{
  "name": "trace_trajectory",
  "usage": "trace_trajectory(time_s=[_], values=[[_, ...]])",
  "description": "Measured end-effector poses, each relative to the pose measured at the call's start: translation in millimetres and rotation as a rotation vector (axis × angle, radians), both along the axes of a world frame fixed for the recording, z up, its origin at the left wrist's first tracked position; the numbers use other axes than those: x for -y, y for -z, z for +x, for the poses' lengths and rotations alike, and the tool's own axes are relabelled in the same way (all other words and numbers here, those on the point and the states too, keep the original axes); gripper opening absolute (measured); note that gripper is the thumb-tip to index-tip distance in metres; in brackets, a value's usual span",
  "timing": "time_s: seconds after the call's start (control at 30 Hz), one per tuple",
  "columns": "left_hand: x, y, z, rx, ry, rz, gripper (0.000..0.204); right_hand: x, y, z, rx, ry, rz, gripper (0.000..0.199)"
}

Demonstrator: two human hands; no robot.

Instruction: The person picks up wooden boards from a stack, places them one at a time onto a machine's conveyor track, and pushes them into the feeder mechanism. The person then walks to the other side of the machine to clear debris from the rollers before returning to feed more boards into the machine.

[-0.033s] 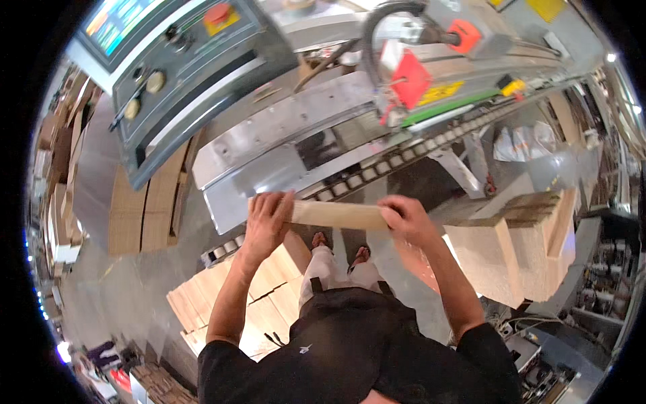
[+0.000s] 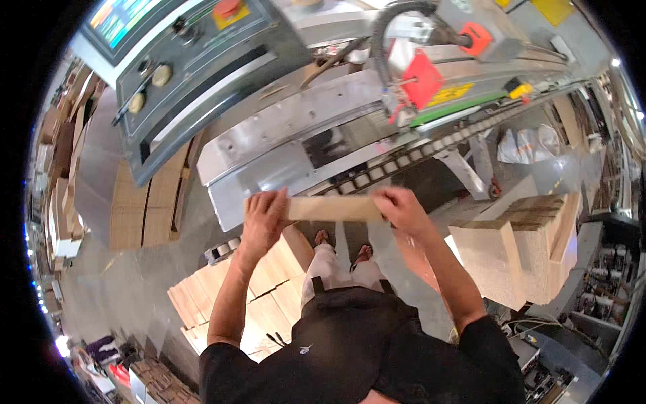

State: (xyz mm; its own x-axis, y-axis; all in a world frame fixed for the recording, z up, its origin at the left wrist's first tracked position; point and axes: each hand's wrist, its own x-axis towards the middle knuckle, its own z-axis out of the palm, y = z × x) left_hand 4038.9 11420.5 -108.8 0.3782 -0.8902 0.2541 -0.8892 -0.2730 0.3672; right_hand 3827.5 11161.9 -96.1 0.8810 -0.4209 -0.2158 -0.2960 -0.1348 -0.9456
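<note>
A narrow, light wood-coloured board (image 2: pixel 333 208) is held up in front of me, spanning between both hands above my feet. My left hand (image 2: pixel 267 210) grips its left end, fingers curled over the top edge. At the other end, my right hand (image 2: pixel 402 209) is closed round the board, slightly blurred. Just beyond the board is the metal bed (image 2: pixel 262 176) of a machine, with a row of light rollers or pads (image 2: pixel 377 173) along its near edge; I see the board apart from the floor, but cannot tell whether it touches the machine.
Stacked pale boards (image 2: pixel 235 286) lie low at my left, and another board stack (image 2: pixel 518 256) stands at my right. A grey control panel (image 2: pixel 195 81) with a screen juts in at the upper left. Brown panels (image 2: pixel 145 209) stand below it. A red guard (image 2: pixel 422 79) sits on the machine.
The board has gone from slightly tilted to nearly level, its right end rising a little with my right hand. Both hands keep their grip. The whole view has shifted slightly.
</note>
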Motion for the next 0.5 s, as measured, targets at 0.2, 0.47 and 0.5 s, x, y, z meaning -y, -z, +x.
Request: trace_trajectory(time_s=[0.2,0.47,0.5], values=[[-16.0,35.1,52.2,-0.086,-0.302,-0.077,0.057,-29.8,63.4,121.9,0.179,0.328,-0.458,0.033],[-7.5,35.7,73.8,0.154,-0.496,-0.209,0.043,-90.6,76.8,157.0,0.19,-0.001,-0.857,0.055],[-17.4,37.7,73.1,0.159,-0.489,-0.206,0.043,-96.3,77.4,160.1,0.161,-0.006,-0.861,0.059]])
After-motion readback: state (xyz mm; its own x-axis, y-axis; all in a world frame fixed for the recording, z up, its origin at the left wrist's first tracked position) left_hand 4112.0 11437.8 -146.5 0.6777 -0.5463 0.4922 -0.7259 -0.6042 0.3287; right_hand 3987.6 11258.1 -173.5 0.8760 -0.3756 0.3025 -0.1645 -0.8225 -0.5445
